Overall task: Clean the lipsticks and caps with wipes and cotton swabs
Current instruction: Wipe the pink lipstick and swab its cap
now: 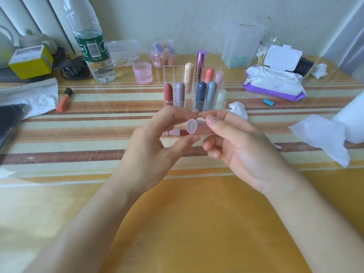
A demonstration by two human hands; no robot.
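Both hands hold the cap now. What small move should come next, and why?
Probably the right hand should let go and take the loose wipe lying to its right, while the left hand holds the cap: its open mouth is exposed, and neither hand has a wipe.

We see a water bottle (92, 48) at the table's (177, 223) far edge, a pink cup (142, 72) beside it, a blue binder clip (268, 102) rightward.
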